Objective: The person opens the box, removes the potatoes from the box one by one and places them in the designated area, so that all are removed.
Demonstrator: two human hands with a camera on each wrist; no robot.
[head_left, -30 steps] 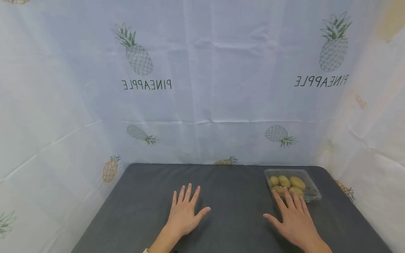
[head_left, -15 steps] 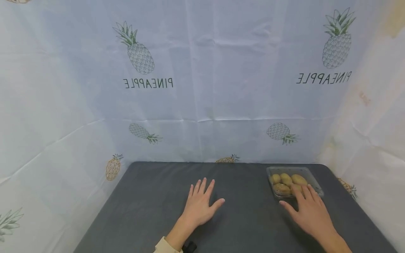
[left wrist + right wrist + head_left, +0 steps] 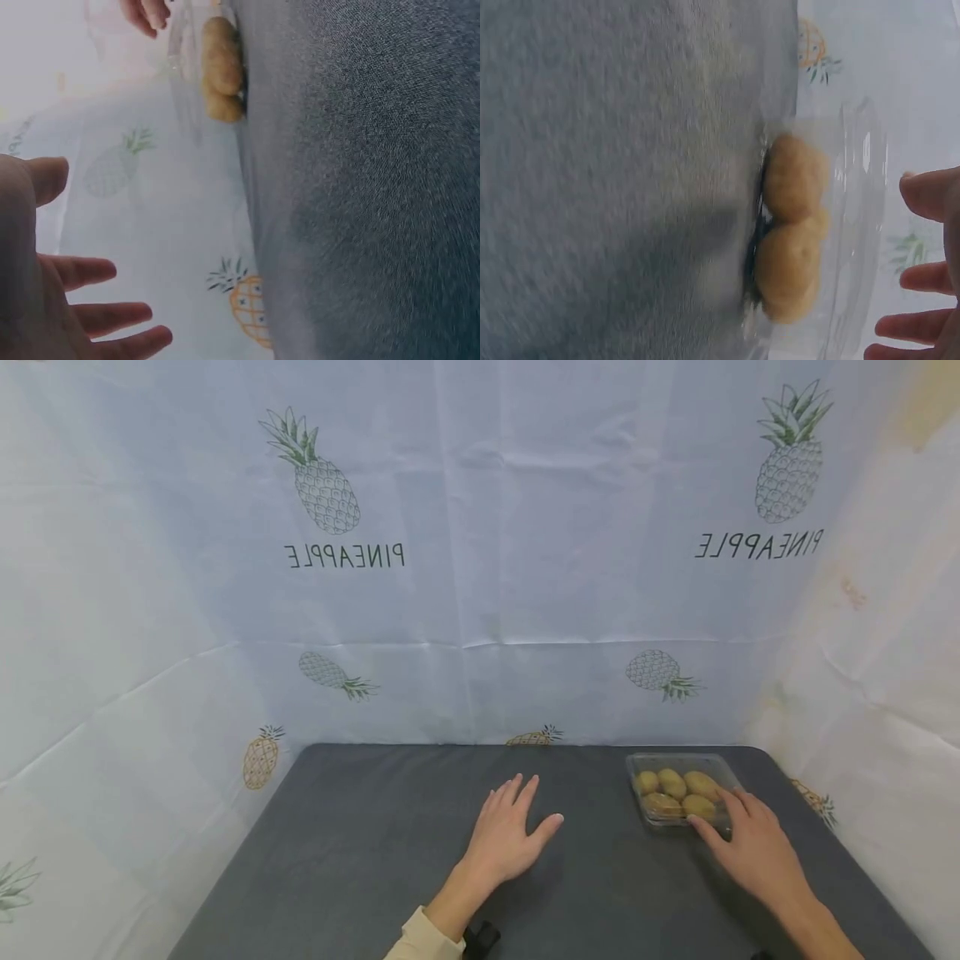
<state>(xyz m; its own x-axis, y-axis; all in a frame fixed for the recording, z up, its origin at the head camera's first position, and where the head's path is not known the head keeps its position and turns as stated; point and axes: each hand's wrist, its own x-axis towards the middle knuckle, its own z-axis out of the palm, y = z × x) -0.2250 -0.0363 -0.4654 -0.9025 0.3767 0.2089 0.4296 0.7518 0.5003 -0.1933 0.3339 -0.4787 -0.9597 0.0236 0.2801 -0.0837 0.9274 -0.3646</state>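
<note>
Round, yellow-brown potatoes (image 3: 672, 784) sat in a see-through plastic box (image 3: 708, 761), far right on the fuzzy gray worktop (image 3: 337, 860). The right hand (image 3: 759, 850) was wide near it; the left hand (image 3: 504, 839) was wide too, farther away.

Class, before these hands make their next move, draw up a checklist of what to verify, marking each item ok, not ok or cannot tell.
1. Clear plastic container rests flat on the dark table: ok.
2. Yellow-brown produce lies inside the container: ok.
3. Right hand is at the container: ok, by its near right corner in the head view.
4. Right hand has a grip: not ok; in the right wrist view, thumb and fingers stand apart, not closed round it.
5. Left hand is at the container: not ok; it is well to the left.
6. Container's top is closed: cannot tell.
</note>
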